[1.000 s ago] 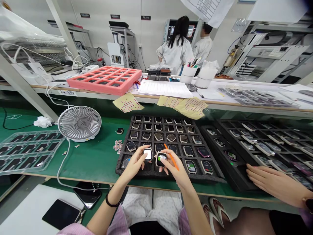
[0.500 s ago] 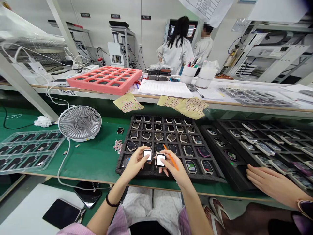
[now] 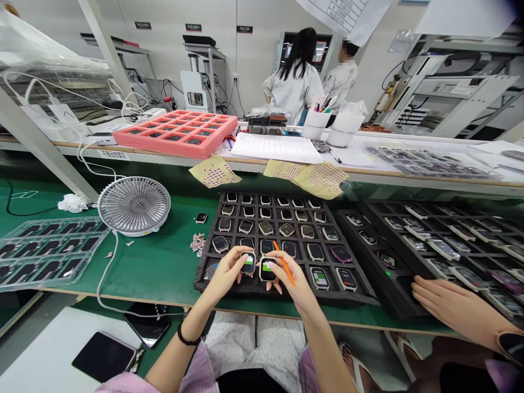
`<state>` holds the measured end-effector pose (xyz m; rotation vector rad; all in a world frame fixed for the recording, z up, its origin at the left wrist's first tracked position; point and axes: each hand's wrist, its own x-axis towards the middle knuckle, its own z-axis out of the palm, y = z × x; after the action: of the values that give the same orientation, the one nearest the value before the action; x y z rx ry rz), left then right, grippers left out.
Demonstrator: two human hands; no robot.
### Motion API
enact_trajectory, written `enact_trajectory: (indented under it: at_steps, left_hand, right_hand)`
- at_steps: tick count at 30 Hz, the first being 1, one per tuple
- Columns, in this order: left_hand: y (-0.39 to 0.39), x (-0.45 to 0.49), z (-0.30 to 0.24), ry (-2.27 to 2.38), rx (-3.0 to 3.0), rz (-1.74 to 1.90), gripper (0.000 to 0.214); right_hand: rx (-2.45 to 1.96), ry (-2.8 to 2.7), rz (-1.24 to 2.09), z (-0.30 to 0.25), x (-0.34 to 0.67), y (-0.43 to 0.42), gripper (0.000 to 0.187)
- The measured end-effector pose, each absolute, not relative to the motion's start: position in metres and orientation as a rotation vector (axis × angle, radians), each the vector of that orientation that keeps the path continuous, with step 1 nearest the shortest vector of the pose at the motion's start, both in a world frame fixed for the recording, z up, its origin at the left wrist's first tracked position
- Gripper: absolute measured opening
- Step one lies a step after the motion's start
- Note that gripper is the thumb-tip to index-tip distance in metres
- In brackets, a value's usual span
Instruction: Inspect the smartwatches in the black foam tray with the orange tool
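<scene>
My left hand point(image 3: 226, 271) pinches a square smartwatch point(image 3: 248, 262) by its sides, just above the black foam tray point(image 3: 282, 293). My right hand point(image 3: 291, 279) grips a second smartwatch point(image 3: 268, 269) beside the first, and an orange stick point(image 3: 284, 263) runs out between its fingers. Both watch screens are dark with a small green patch. Several more watches sit in the tray's square pockets around my hands, and my fingers hide the pockets right below them.
A co-worker's hand point(image 3: 450, 308) rests on a black tray of watches point(image 3: 388, 278) to the right. On the green bench are a white fan point(image 3: 134, 206) and a clear plastic tray point(image 3: 49, 254). A pink foam tray point(image 3: 176, 134) stands on the shelf behind.
Both watch screens now show dark with green; half a second ago both were white. My hands have barely moved. The co-worker's hand is almost still.
</scene>
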<state>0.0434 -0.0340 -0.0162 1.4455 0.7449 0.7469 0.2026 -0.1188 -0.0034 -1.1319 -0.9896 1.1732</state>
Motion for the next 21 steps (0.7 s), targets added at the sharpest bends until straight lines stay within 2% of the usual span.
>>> enact_trajectory:
  at_steps: [13,21]
  left_hand:
    - [-0.0349,0.0432,-0.0140,0.703,1.455,0.759,0.044]
    - [-0.0335,0.0427,-0.0151,0.726,1.469,0.758,0.039]
  right_hand:
    - [-1.103,-1.007,1.196,-0.0042,0.2049,-0.1207,0.027]
    - [-1.098,-1.016,1.195,-0.0046,0.2060,-0.1205,0.027]
